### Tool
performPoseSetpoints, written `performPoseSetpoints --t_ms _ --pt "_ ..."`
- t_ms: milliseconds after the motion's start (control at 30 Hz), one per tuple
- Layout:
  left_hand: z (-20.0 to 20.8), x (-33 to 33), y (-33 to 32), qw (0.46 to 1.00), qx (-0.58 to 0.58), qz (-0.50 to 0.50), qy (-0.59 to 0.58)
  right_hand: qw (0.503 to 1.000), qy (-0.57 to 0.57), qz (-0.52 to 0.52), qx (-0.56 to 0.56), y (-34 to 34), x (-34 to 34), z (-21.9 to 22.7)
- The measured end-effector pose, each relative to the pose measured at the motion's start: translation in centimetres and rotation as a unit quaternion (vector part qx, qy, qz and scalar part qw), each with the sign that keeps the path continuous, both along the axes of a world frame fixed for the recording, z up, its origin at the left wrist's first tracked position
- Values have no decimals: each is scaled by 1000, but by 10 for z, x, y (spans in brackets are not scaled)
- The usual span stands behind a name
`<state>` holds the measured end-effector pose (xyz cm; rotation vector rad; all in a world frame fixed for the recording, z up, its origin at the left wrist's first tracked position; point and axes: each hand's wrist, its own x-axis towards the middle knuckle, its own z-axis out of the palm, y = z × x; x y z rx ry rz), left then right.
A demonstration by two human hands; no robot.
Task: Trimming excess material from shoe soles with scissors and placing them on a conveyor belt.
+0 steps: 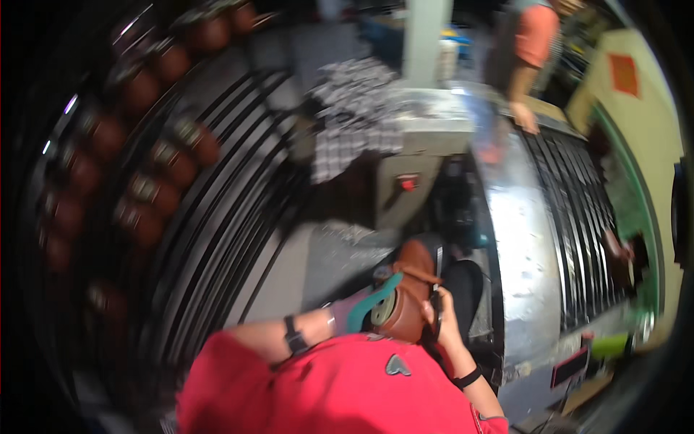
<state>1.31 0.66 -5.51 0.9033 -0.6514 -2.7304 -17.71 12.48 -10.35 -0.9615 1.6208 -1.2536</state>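
A brown leather shoe (405, 318) is in front of my red shirt, with a pale green shoe last showing in its opening. My right hand (446, 322) is closed around the shoe's right side, by a dark edge that could be the sole. A dark band is on that wrist. My left hand (349, 312) is at the shoe's left side, beside a curved teal piece (372, 300). Greyish material covers it and its fingers are hidden, so its grip cannot be made out. A dark watch sits on the left wrist.
Racks at the left carry several brown shoes (173, 163) beside dark rails (238, 166). Ahead are a checked cloth (358, 137) and a post with a red switch (408, 184). To the right runs a metal-edged roller conveyor (524, 239); a person's hand (524, 117) rests at its far end.
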Motion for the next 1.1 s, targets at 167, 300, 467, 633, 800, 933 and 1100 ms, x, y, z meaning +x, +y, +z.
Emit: performPoseSetpoints --t_ms 167,300,467,633,800,933,1100 --pt "-10 27 -1 986 -2 66 154 996 39 77 37 -32 7 21" --pt "13 104 29 961 -22 231 150 973 -100 205 23 -56 50 48" --pt "44 179 54 783 -142 600 -82 971 -107 211 47 -66 54 33" --pt "85 248 33 538 -361 741 -178 976 -103 183 64 -77 53 31" --pt "93 409 -14 367 -500 740 -259 977 -99 183 44 -61 40 39" --pt "89 521 -67 425 -347 771 -324 982 -92 159 49 -52 20 29" --pt "98 587 -80 496 -216 737 -405 987 -80 134 42 -37 1 32"
